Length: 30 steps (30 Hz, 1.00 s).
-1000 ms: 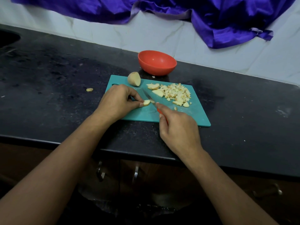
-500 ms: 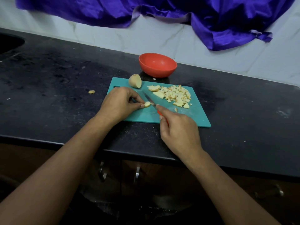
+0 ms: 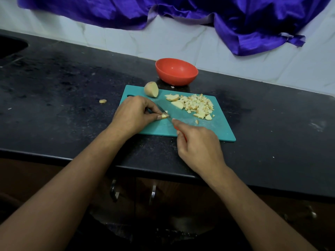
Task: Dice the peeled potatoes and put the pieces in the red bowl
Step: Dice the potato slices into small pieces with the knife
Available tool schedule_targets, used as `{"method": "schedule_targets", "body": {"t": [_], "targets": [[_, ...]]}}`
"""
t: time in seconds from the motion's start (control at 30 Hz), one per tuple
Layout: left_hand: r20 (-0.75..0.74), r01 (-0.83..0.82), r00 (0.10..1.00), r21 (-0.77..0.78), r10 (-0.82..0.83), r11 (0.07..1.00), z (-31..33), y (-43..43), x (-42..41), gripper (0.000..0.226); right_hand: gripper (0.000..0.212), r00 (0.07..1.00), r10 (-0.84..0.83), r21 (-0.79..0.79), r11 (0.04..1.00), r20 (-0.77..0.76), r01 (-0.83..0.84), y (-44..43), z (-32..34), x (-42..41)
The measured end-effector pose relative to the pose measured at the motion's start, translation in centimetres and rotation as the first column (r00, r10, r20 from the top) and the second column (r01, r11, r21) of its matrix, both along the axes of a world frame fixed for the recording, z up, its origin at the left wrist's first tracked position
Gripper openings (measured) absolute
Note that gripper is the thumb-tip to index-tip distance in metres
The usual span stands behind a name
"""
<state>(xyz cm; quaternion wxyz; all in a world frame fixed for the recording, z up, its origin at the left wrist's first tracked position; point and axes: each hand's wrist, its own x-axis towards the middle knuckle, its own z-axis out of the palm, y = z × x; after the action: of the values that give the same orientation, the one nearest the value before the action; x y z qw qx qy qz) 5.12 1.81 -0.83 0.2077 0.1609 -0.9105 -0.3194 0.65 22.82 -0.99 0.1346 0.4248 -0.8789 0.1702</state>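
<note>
On the teal cutting board [image 3: 213,131] my left hand [image 3: 134,115] pinches a small potato slice [image 3: 164,116] against the board. My right hand [image 3: 197,147] grips a knife [image 3: 164,113] by its red handle, and the blade lies across that slice. A pile of diced potato [image 3: 196,105] with a few larger slices sits on the board's right half. A half potato [image 3: 151,89] stands at the board's far left corner. The red bowl [image 3: 176,71] is just behind the board and looks empty.
A stray potato piece [image 3: 102,101] lies on the black counter [image 3: 63,98] left of the board. A dark sink [image 3: 10,46] is at the far left. Purple cloth [image 3: 181,13] hangs over the white tiled wall. Cabinet handles [image 3: 153,192] show below the counter edge.
The view has shifted slightly. My left hand still pinches the slice, which looks shorter, while the knife blade stays across it. Both hands are otherwise in the same place.
</note>
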Motion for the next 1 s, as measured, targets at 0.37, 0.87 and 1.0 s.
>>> {"method": "schedule_targets", "body": {"t": [0.37,0.87,1.0], "targets": [[0.011,-0.020,1.000,-0.022,0.020,1.000,0.26,0.40,-0.29,0.007,0.043,1.000,-0.006,-0.077,0.997,0.013,0.007,0.20,0.03,0.30],[-0.001,0.018,1.000,0.036,-0.018,0.999,0.21,-0.12,-0.16,0.013,0.043,1.000,0.002,-0.031,1.000,-0.001,-0.002,0.08,-0.01,0.17],[0.006,0.014,1.000,0.046,-0.014,0.999,0.29,-0.06,-0.12,0.011,0.044,1.000,-0.006,0.014,1.000,0.009,0.005,-0.16,0.05,-0.05]]}}
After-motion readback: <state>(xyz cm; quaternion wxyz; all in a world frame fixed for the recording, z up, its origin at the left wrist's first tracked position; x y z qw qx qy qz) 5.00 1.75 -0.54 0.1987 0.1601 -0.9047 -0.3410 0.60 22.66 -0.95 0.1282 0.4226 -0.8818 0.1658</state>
